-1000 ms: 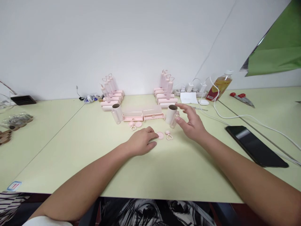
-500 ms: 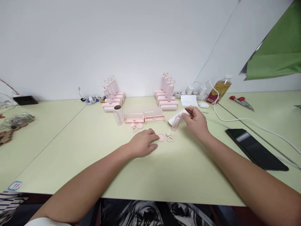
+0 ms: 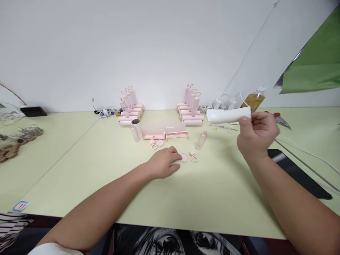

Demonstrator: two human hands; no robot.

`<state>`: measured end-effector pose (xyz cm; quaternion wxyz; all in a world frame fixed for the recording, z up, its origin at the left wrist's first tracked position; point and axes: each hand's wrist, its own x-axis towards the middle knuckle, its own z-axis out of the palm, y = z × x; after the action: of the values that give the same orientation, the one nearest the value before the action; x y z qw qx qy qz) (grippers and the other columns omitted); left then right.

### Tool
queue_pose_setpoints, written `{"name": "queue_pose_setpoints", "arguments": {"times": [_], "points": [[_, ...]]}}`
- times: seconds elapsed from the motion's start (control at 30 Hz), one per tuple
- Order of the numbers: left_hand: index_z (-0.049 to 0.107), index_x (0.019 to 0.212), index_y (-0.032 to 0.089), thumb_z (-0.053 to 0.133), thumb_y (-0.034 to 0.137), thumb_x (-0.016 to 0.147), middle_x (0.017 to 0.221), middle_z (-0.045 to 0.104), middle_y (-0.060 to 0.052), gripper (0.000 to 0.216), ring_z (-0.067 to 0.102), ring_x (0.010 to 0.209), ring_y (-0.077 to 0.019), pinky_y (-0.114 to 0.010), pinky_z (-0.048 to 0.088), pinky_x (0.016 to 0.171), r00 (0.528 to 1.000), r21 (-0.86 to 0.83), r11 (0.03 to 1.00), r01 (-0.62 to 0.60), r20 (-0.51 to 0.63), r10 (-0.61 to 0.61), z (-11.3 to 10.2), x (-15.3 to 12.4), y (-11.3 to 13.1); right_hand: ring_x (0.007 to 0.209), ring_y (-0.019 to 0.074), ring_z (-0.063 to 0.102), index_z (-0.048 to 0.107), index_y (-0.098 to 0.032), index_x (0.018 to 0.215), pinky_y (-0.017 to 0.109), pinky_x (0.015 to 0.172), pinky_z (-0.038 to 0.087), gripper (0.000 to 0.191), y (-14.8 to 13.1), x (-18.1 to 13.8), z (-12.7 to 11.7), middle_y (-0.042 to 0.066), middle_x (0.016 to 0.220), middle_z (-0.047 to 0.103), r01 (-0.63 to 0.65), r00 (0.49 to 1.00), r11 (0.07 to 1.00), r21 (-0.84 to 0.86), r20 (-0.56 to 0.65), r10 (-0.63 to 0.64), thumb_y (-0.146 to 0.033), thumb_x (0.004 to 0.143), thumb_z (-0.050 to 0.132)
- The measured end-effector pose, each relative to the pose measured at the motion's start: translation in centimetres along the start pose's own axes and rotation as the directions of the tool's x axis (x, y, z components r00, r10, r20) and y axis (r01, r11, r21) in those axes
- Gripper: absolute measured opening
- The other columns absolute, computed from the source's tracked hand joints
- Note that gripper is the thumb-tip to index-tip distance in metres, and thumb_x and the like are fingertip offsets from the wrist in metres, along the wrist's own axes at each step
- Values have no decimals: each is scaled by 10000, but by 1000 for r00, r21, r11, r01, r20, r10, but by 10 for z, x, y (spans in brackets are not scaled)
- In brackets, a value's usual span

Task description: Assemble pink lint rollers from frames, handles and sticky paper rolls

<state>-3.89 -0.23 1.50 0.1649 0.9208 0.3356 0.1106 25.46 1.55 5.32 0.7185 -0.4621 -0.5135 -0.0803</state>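
Observation:
My right hand [image 3: 259, 136] is raised on the right, gripping one end of a white paper roll [image 3: 225, 115] that points left, above the table. My left hand [image 3: 163, 163] lies on the table with fingers extended, its fingertips touching a flat pink disc [image 3: 184, 158]. Just right of the disc are a small pink cap [image 3: 192, 153] and a pink heart-shaped ring [image 3: 194, 159]. Behind them stands a clear pinkish tube [image 3: 201, 140], slightly tilted in view. Two pink roller cases [image 3: 177, 135] sit open beyond my left hand.
Finished-looking pink rollers with heart handles stand in two groups, left [image 3: 130, 113] and right [image 3: 191, 115], by the wall. Another roll [image 3: 136, 128] stands upright beside a clear tube. A phone [image 3: 297, 173], cables, a drink bottle [image 3: 254, 101] and red-handled pliers [image 3: 282, 121] occupy the right side.
My right hand has lifted the white paper roll off the table, moving it up and right, away from the clear tube. My left hand stays by the pink disc.

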Motion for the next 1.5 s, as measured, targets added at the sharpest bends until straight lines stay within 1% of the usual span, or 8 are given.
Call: {"name": "queue_pose_setpoints", "arguments": {"times": [0.13, 0.23, 0.37, 0.47, 0.87, 1.13, 1.33, 1.5], "points": [[630, 1120, 224, 503, 302, 870, 1094, 574, -62, 291, 597, 897, -205, -319, 487, 757, 1000, -13, 1000, 8, -10, -9, 1, 0, -1, 882, 302, 613, 593, -265, 859, 498, 811, 474, 73, -29, -9, -6, 77, 861, 618, 218, 973, 973, 74, 60, -223, -328, 833, 620], [631, 1039, 206, 502, 314, 870, 1059, 575, -58, 238, 589, 859, -189, -299, 479, 719, 1000, -26, 1000, 15, -12, -15, 0, 1, -1, 795, 263, 620, 585, -246, 864, 469, 735, 508, 62, -48, -29, -3, 56, 787, 605, 315, 931, 929, 192, 129, -342, -256, 808, 610], [617, 942, 194, 550, 359, 847, 1027, 573, -44, 201, 578, 807, -170, -294, 470, 704, 999, -44, 999, 19, -29, -21, 0, 1, -1, 791, 238, 626, 578, -231, 912, 438, 705, 535, 177, -65, -55, 4, 64, 805, 628, 300, 733, 883, 362, 505, -456, -116, 778, 590], [611, 872, 191, 565, 340, 840, 1043, 567, -41, 159, 575, 802, -157, -284, 469, 706, 1000, -62, 998, 3, -26, -5, 1, 1, -3, 797, 235, 634, 573, -232, 895, 424, 688, 544, 136, -69, -65, 8, 68, 799, 639, 275, 662, 880, 387, 587, -465, -130, 804, 571], [542, 876, 184, 430, 314, 933, 1031, 555, -61, 180, 570, 870, -175, -310, 476, 765, 1000, -52, 999, 3, -21, -4, -3, 3, 0, 898, 227, 624, 584, -215, 871, 389, 761, 532, 63, -58, -72, 11, 112, 1004, 615, 281, 656, 911, 301, 633, -412, -169, 828, 587], [489, 892, 195, 314, 413, 983, 873, 599, -29, 294, 556, 783, -167, -312, 452, 711, 968, -279, 951, 131, -172, -184, 1, 4, -5, 989, 235, 605, 576, -212, 849, 380, 796, 523, 17, -56, -77, 13, 133, 1082, 587, 223, 631, 936, 271, 692, -350, -195, 845, 577], [472, 1241, 210, 350, 402, 983, 1105, 604, -72, 345, 583, 942, -175, -326, 482, 811, 938, -435, 900, 20, -303, -167, 6, 6, -10, 1038, 247, 600, 554, -217, 884, 400, 831, 512, 53, -53, -81, 17, 133, 1106, 595, 127, 605, 960, 249, 748, -274, -236, 841, 580], [472, 1284, 236, 341, 392, 992, 1223, 570, -90, 356, 597, 961, -167, -318, 493, 830, 923, -450, 887, -103, -376, -83, 7, 2, -7, 1092, 267, 583, 556, -224, 1020, 433, 893, 489, 214, -57, -75, 16, 142, 1161, 595, 188, 608, 956, 227, 738, -295, -271, 819, 611]]}}
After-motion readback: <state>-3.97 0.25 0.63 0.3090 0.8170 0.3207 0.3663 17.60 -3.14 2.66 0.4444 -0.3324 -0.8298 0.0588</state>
